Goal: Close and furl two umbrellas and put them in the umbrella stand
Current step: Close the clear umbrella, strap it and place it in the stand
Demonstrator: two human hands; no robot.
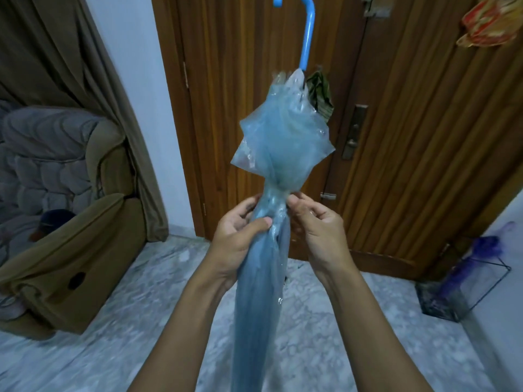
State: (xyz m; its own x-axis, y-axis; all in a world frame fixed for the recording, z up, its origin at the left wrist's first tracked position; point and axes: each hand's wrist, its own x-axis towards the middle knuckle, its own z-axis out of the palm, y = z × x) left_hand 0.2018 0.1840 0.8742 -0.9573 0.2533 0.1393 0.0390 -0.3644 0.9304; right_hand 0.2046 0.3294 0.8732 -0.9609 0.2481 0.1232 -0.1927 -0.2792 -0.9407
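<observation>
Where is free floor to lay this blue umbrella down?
Bare floor lies between the covered armchair and the blue umbrella, and between that umbrella and the wire stand, before the door. The right corner is crowded: the stand holds a purple umbrella.

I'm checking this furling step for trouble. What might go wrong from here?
The blue umbrella flares loosely above where the left hand and right hand grip it, so the folds may spring open if either grip eases. The stand holds a purple umbrella, so a bulky roll might snag going in.
</observation>
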